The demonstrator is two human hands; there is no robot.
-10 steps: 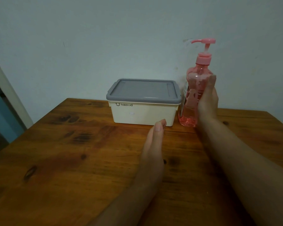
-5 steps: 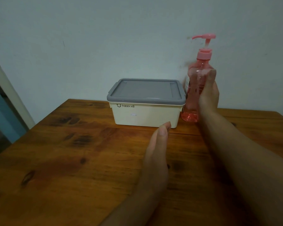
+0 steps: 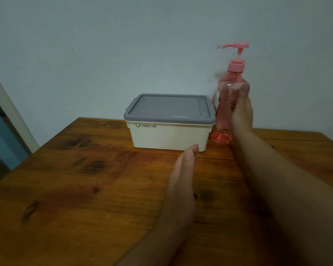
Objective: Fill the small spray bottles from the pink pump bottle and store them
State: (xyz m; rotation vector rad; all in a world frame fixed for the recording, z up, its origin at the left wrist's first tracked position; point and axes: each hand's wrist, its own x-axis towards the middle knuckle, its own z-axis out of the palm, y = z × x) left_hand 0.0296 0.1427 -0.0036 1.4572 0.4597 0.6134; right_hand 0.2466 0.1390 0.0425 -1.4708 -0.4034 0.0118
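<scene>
A clear pink pump bottle (image 3: 225,104) stands upright on the wooden table (image 3: 85,189), right of a cream storage box (image 3: 167,137) whose grey lid (image 3: 169,108) is closed. My right hand (image 3: 241,110) is wrapped around the bottle's right side. My left hand (image 3: 182,181) rests edge-on on the table just in front of the box, fingers straight and together, holding nothing. No small spray bottles are visible.
A pale wall rises right behind the box and bottle. A door frame (image 3: 10,116) stands at the left beyond the table's edge. The table's far right corner (image 3: 323,135) lies past the bottle.
My right hand has slid the pink bottle back and a little left, close against the box's right end. My left hand has edged slightly toward the box.
</scene>
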